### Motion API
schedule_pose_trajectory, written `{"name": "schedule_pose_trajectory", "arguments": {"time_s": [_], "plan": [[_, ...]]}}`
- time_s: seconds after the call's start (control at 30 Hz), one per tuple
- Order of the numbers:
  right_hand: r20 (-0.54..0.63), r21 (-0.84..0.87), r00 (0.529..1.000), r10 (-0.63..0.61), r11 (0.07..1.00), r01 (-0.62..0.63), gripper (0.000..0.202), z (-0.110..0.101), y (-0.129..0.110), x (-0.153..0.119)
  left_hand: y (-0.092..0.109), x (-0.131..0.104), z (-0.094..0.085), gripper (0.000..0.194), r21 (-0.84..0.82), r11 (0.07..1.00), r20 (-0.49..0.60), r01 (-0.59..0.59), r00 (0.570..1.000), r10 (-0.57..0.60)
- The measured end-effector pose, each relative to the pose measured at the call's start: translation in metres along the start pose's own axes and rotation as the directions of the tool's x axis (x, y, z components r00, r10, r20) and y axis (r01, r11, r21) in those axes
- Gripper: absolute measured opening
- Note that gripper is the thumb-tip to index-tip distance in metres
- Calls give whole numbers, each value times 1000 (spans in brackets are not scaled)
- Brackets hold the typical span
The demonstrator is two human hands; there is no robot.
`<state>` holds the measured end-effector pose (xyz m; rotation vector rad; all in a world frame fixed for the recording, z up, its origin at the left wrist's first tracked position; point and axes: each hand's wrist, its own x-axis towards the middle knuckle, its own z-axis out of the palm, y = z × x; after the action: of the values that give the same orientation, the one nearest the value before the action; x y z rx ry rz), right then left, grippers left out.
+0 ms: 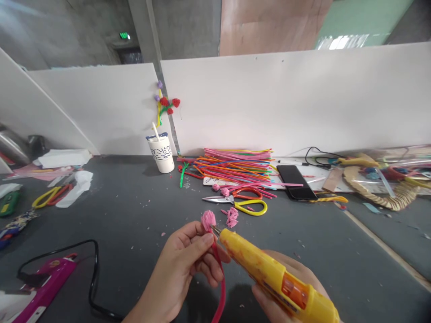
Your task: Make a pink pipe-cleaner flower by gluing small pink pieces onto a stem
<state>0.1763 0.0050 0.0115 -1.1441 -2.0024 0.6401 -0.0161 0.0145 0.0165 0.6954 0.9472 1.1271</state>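
Near the bottom centre, my left hand (188, 264) pinches a small pink flower (208, 219) just below its head. A dark pink strip (220, 287) hangs down from beside the flower past my fingers. My right hand (296, 278) is wrapped round a yellow glue gun (259, 260), partly hidden by it. The gun's metal tip touches or nearly touches the base of the flower. Beyond the flower lie a small heap of pink pieces (232, 217) and scissors (251, 207) with red and yellow handles.
Behind are a pile of coloured stems (235, 163), a black phone (296, 182) and a patterned cup (161, 152). A magenta power strip (50, 287) with a black cable (96, 269) lies at lower left. More scissors (52, 196) rest at left, a woven ring (387, 199) at right.
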Motion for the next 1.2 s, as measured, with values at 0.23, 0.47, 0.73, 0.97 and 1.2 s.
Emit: {"name": "schedule_pose_trajectory", "arguments": {"time_s": [0.23, 0.47, 0.73, 0.97, 1.2], "plan": [[24, -63, 998, -59, 996, 60, 25, 1, 3, 1, 0, 0, 0, 21, -19, 1000, 7, 11, 1000, -11], [68, -146, 992, -111, 982, 120, 26, 2, 6, 0, 0, 0, 0, 19, -32, 999, 11, 11, 1000, -10], [98, -195, 981, -165, 964, 181, 31, 3, 9, 0, 0, 0, 0, 19, -38, 999, 13, 8, 1000, -7], [93, -184, 982, -166, 966, 181, 28, 5, 11, -1, -1, 0, 0, 20, -42, 999, 10, 1, 1000, -1], [44, -131, 996, -83, 988, 88, 28, 7, 5, 0, 0, 3, -2, 23, 78, 994, -19, -71, 997, 73]]}}
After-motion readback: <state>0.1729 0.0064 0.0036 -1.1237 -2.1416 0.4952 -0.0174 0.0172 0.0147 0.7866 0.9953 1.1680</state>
